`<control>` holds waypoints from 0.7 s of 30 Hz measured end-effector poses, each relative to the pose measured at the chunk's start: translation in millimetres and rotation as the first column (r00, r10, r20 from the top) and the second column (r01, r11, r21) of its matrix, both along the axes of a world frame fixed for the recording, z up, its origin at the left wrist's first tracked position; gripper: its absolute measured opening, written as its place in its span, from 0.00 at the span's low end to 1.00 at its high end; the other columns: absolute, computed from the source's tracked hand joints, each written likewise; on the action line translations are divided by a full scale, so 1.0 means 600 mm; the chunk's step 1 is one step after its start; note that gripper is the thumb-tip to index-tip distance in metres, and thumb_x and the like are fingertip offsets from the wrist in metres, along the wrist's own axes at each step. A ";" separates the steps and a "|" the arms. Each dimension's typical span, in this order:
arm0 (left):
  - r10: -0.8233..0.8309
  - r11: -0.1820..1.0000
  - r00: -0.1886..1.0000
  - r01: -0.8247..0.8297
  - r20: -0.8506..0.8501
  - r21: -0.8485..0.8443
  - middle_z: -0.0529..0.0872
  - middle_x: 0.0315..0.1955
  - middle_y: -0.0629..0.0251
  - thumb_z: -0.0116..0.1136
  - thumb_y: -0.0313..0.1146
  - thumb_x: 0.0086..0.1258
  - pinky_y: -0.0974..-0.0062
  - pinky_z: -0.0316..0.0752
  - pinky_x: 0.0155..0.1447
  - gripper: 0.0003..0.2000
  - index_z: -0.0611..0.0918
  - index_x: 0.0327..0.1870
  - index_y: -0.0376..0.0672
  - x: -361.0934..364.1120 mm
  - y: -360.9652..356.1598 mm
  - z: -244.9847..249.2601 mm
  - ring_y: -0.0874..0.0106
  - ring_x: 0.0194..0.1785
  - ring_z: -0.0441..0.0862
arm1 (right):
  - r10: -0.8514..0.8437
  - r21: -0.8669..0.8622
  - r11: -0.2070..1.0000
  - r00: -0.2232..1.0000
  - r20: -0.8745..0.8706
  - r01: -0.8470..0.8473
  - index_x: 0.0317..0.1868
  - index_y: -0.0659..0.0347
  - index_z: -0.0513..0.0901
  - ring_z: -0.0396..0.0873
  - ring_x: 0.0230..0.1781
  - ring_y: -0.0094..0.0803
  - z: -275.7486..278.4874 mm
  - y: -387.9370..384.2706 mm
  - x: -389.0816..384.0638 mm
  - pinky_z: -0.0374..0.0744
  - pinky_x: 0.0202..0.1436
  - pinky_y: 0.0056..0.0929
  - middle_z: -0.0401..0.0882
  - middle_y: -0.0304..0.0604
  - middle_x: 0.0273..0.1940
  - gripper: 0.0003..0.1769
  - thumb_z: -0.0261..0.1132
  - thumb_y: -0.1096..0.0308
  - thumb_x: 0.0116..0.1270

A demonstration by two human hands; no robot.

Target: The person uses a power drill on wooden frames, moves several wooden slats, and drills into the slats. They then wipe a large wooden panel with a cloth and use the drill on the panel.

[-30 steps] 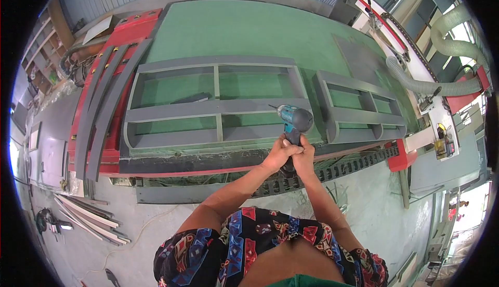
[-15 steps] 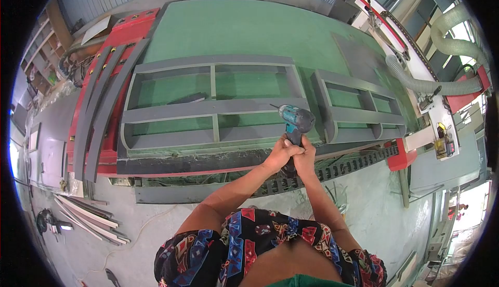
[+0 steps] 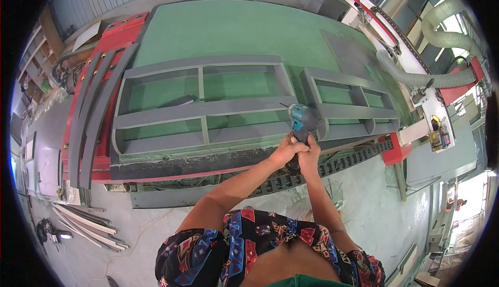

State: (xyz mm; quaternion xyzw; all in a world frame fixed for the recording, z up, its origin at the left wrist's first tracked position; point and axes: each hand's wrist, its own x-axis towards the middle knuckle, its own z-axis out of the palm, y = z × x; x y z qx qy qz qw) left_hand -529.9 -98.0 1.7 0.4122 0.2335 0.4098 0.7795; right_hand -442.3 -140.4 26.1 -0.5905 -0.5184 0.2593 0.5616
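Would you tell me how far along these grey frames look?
Done: both the large frame and small frame look assembled. In hand: left hand and right hand grip the drill, bit near the large frame's right end. Remaining: loose grey strips lie unattached.

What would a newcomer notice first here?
Dead centre, the left hand and right hand clasp a teal drill, its bit pointing left toward the big grey frame lying flat on the green table. A smaller grey frame lies to its right, and a ribbed grey hose curves at upper right.
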 end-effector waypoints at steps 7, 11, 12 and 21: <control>-0.004 1.000 0.999 0.003 -0.040 -0.003 0.77 0.37 0.60 0.61 0.33 0.51 0.75 0.71 0.48 0.24 0.70 0.48 0.32 0.008 0.000 0.001 0.71 0.42 0.75 | -0.013 -0.015 1.000 1.000 -0.002 0.013 0.43 0.64 0.78 0.72 0.33 0.21 0.007 -0.004 0.005 0.73 0.39 0.22 0.80 0.37 0.34 0.15 0.69 0.65 0.62; -0.061 0.998 0.997 0.062 -0.036 0.018 0.78 0.38 0.61 0.60 0.34 0.52 0.74 0.70 0.49 0.24 0.71 0.50 0.33 0.011 0.000 0.017 0.71 0.43 0.75 | -0.025 -0.009 1.000 1.000 0.006 0.026 0.43 0.64 0.78 0.72 0.33 0.22 0.007 -0.003 0.017 0.73 0.39 0.22 0.80 0.38 0.33 0.15 0.69 0.65 0.62; -0.082 0.996 0.995 0.084 -0.056 0.030 0.78 0.40 0.61 0.60 0.34 0.53 0.72 0.69 0.52 0.25 0.71 0.51 0.33 0.014 0.001 0.021 0.70 0.45 0.75 | -0.037 -0.003 0.999 0.999 0.028 0.037 0.43 0.64 0.78 0.72 0.33 0.22 0.009 -0.003 0.022 0.73 0.39 0.22 0.80 0.38 0.33 0.15 0.69 0.64 0.61; -0.085 0.996 0.996 0.084 -0.040 -0.015 0.79 0.33 0.62 0.60 0.33 0.51 0.73 0.73 0.41 0.20 0.74 0.45 0.33 0.063 0.011 0.025 0.71 0.37 0.77 | -0.116 0.016 0.993 0.993 0.023 0.116 0.46 0.64 0.78 0.73 0.33 0.23 -0.008 0.005 0.069 0.73 0.39 0.24 0.81 0.41 0.34 0.17 0.69 0.63 0.61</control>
